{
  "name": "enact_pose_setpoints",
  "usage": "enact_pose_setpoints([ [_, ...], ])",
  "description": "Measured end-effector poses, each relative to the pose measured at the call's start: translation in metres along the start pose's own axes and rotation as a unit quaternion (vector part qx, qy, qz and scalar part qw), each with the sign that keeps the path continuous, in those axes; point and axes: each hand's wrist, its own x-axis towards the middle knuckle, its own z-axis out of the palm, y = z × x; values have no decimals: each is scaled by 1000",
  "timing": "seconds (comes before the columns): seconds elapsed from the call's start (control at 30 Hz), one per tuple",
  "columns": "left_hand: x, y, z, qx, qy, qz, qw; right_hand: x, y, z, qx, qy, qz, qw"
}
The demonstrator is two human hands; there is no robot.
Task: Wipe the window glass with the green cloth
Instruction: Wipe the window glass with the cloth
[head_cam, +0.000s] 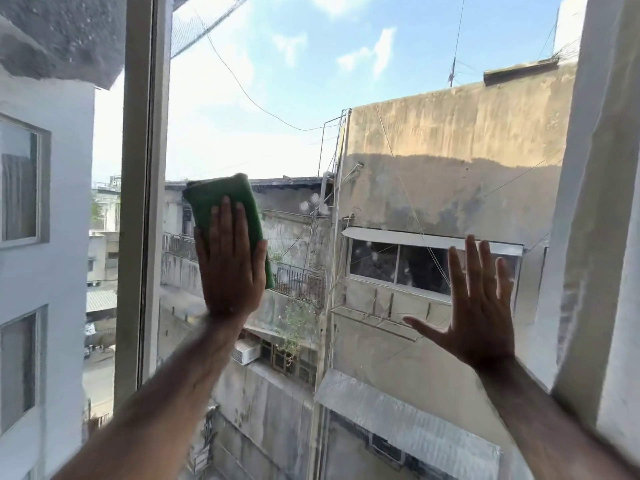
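Wiping looks to be under way rather than finished: the window glass (346,150) shows pale spots and smears near the middle of the frame and more over toward the right, so I judge a good share of the pane is left to do, and how much is already clean cannot be told. The green cloth (221,202), folded into a pad, sits flat on the glass at centre left, just beside the window frame (138,202). The left hand (230,261) lies open over it, fingers straight, palm pressing the cloth to the pane rather than gripping it. The right hand (479,306), at lower right, is spread wide and empty, seemingly braced against the glass.
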Motion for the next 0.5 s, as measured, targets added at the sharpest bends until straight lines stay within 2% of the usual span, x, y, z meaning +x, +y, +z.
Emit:
enact_pose_setpoints([
  [0.1, 55, 38, 2, -9, 18, -41, 999, -2, 0, 1, 5, -1, 1, 1000],
  [0.2, 76, 84, 4, -12, 24, 38, 999, -1, 1, 1, 7, 1, 2, 1000],
  [0.3, 35, 107, 10, -8, 3, 154, 988, 0, 1, 0, 9, -3, 7, 1000],
  [0.37, -17, 98, 12, 7, -30, 204, 978, -1, 1, 0, 10, -3, 9, 1000],
  [0.5, -84, 35, 5, 35, -72, 233, 969, -1, -1, -1, 2, -2, 8, 1000],
])
